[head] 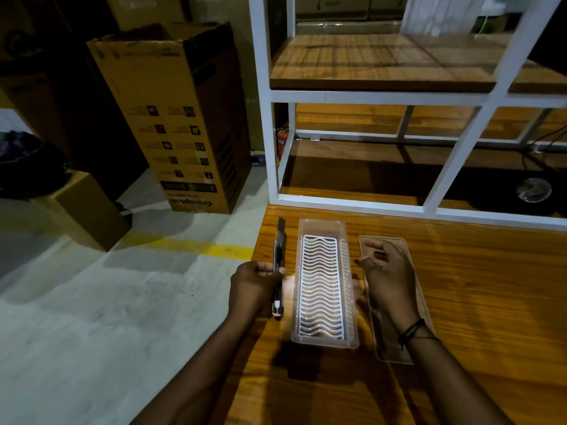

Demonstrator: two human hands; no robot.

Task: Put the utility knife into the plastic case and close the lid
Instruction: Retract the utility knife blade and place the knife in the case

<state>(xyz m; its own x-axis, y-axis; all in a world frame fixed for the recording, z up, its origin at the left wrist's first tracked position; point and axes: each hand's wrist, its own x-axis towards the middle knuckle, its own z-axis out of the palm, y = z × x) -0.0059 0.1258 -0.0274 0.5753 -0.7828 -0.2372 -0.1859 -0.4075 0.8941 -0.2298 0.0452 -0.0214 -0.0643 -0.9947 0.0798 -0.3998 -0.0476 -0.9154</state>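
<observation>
Case (325, 340), open with a white wavy insert, sits on the wooden table (478, 302); its clear lid (423, 305) lies right, partly hidden under the right hand (388, 276), fingers loosely apart. Left hand (256, 285) clamps the knife (279, 240), its middle covered.

Both forearms are bare, with no sleeves in view. The right wrist carries a band of thin black cords (412, 332), several strands looped round it. The left hand (254, 288) and right hand (388, 276) wear no gloves, and no rings show on the fingers (372, 246).
</observation>
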